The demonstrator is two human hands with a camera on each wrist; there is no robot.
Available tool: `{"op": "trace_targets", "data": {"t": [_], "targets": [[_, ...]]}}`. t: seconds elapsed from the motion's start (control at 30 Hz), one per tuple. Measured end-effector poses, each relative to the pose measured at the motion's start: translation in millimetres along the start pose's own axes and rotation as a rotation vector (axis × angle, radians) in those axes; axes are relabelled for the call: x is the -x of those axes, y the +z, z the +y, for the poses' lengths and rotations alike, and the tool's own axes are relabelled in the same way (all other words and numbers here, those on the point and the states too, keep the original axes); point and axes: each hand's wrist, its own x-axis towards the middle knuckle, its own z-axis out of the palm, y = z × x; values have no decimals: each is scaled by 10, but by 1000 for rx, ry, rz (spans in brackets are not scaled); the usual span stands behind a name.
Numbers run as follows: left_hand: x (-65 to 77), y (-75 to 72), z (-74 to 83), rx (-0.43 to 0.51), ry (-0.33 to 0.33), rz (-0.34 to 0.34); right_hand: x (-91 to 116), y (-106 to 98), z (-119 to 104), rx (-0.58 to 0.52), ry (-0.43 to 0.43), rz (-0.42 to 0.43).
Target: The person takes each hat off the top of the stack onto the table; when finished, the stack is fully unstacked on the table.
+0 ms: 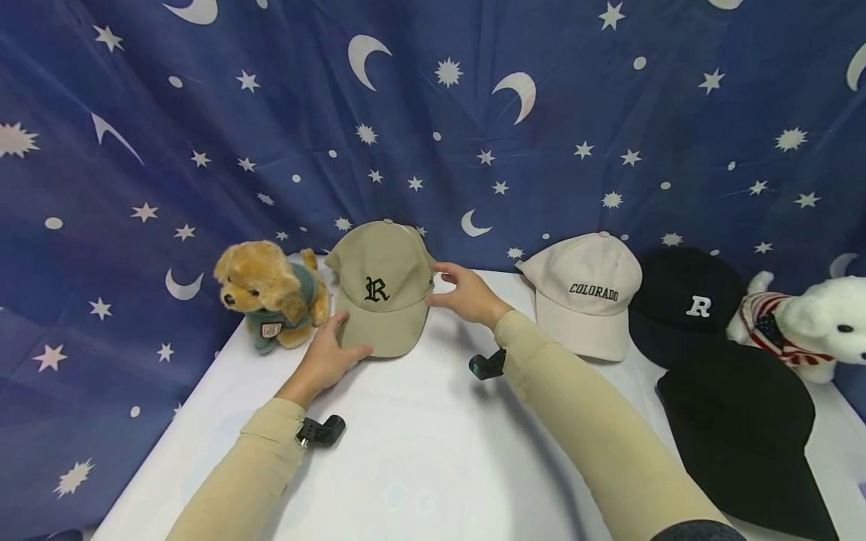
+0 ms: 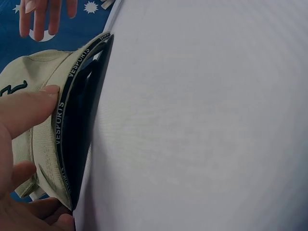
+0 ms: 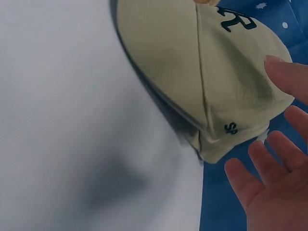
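A beige baseball cap (image 1: 389,274) with a dark embroidered R sits at the back of the table, its brim toward me. My left hand (image 1: 328,359) holds it at the brim's left side. In the left wrist view the thumb (image 2: 33,108) lies on the cap, and the other fingers tuck under its lower edge. Lettered tape lines the cap's inner rim. My right hand (image 1: 470,295) is at the cap's right side, fingers spread. The right wrist view shows its thumb tip (image 3: 276,61) overlapping the crown and the other fingers beside it, apart from the fabric.
A plush dog (image 1: 264,289) in a green vest sits left of the cap. To the right are a cream COLORADO cap (image 1: 585,289), a black cap (image 1: 683,293) with a white R, another black cap (image 1: 744,421) in front, and a white plush dog (image 1: 835,315). A starry blue curtain (image 1: 433,113) hangs behind.
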Motion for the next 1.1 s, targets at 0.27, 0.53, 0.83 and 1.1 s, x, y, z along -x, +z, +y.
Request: {"op": "trace_targets", "data": {"t": [0.27,0.53,0.83,1.1], "targets": [[-24,-3,16,2,-1,-9,-87,32,-116,-14,-18,-35],[-27,-5,23,28,-13,-27,-144,66,-154,-49,-52,-37],[-33,-33,17,38,-21,-56,-148,103,-175,-134,-67,-8],[-30,-85,40,107,-13,-86,-101,154,-181,-124,-83,-21]]}}
